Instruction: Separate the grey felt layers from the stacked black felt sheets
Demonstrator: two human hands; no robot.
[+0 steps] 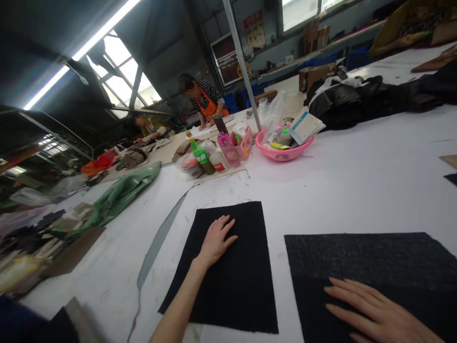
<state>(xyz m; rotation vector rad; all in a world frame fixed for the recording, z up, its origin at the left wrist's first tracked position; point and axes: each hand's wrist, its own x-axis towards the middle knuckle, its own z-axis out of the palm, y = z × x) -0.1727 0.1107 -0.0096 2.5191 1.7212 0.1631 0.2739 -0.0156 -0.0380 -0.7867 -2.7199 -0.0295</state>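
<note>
Pink basin (285, 155), upper right of centre: green-capped bottle (284, 138), white packet (306, 126) inside. Left hand (213, 242) flat on black sheet (237, 286), centre; right hand (383, 315) on dark sheet (371, 259), lower right. Both grips apart.

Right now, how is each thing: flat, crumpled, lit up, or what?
Plain black four-sided cloth: lying flat
Black cloth with a speckled dark-grey band: lying flat, partly out of view
Bare left hand: open, resting on the plain cloth
Bare right hand: open, resting on the banded cloth
Round pink plastic basin: not empty
Green plastic bottle: capped, standing
Glossy green sheet: crumpled
Long white tube light: lit
</note>
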